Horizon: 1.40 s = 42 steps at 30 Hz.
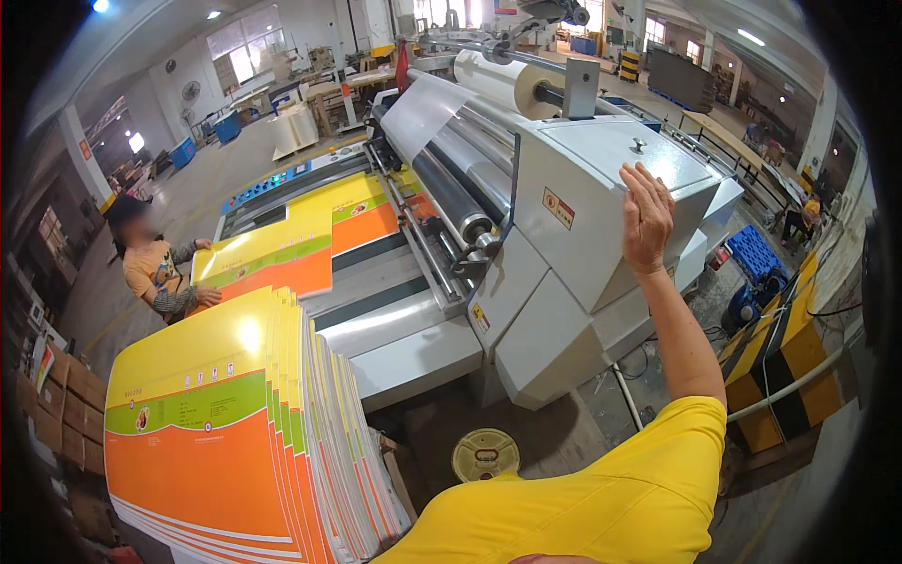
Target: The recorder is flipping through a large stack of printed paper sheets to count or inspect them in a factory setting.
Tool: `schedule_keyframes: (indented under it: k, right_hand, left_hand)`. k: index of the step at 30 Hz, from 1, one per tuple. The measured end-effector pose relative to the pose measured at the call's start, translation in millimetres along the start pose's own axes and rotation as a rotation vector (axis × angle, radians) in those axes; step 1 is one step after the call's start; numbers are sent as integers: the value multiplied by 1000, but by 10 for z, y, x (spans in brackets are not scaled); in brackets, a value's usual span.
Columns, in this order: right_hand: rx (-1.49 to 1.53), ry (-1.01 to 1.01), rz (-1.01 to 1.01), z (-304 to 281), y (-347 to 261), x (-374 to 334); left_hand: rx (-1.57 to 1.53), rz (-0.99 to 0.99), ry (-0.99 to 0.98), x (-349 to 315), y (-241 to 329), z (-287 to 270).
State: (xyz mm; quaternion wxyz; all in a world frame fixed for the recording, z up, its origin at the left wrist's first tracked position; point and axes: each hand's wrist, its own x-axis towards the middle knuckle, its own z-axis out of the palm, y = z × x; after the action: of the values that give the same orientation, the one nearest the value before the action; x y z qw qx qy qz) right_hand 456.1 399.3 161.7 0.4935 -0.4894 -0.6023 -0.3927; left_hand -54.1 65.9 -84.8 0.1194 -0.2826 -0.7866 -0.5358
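Observation:
My right hand (648, 221) is raised at the end of my outstretched arm, its fingers straight and holding nothing. In the picture it overlaps the corner of the grey machine housing (573, 235); whether it touches the metal I cannot tell. My left hand is out of view. Beside the housing, clear film (423, 117) runs from a large roll (493, 80) over metal rollers (451, 188). Printed yellow, green and orange sheets (362, 221) lie on the machine bed. A tall stack of similar sheets (197, 414) stands at the near left.
Across the bed, a co-worker (150, 258) in an orange shirt has both hands on a sheet. A round yellow lid (486, 455) is below the machine. At right are a yellow-and-black striped block (780, 376), a blue pallet (752, 252) and cables. Cardboard boxes (70, 399) sit at far left.

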Motion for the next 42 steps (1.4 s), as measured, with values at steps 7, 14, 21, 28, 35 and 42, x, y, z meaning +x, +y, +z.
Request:
schedule_keyframes:
  k: [7, 14, 21, 28, 35, 42]
  right_hand:
    - [34, 21, -33, 0, 38, 3]
    - [95, 30, -33, 76, -24, 12]
    - [109, 28, -8, 56, 128, -117]
    - [168, 40, -12, 264, 335, -161]
    - [68, 5, -60, 375, 785, -187]
    - [-51, 8, -33, 495, 853, -218]
  left_hand:
    - [40, 17, -72, 45, 16, 35]
    - [99, -31, -47, -53, 35, -169]
    - [171, -158, 124, -307, 184, -500]
    - [-352, -587, 332, -297, 901, -617]
    - [-431, -487, 227, -359, 805, -603]
    - [-400, -487, 181, -355, 785, -592]
